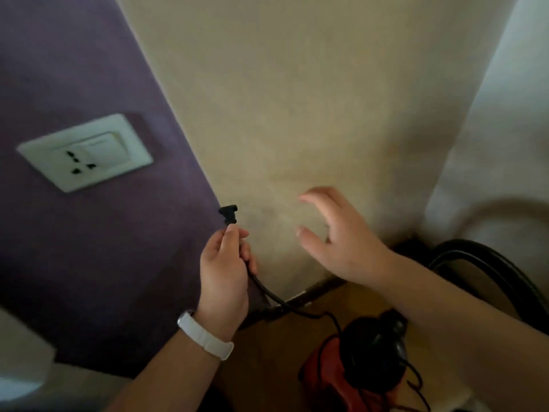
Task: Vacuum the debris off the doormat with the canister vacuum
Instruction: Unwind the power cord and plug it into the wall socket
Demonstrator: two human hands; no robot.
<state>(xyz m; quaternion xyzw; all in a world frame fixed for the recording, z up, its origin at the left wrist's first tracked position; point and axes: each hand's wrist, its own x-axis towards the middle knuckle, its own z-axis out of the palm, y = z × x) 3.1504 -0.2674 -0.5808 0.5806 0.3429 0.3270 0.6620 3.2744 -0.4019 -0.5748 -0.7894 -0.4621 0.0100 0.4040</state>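
Observation:
My left hand (225, 263) pinches the black power cord just below its black plug (228, 214), which points up by the wall corner. The cord (285, 301) runs down to the red and black canister vacuum (362, 370) on the floor at lower right. My right hand (335, 236) hovers beside the plug with fingers spread and holds nothing. A white wall socket (86, 153) with a switch sits on the purple wall, up and left of the plug. The doormat is out of view.
The purple wall (89, 263) meets a beige wall (297, 99) at a corner. The vacuum's black hose (481, 254) arcs at right. A dark skirting strip (300, 298) runs along the wall base above the brown floor.

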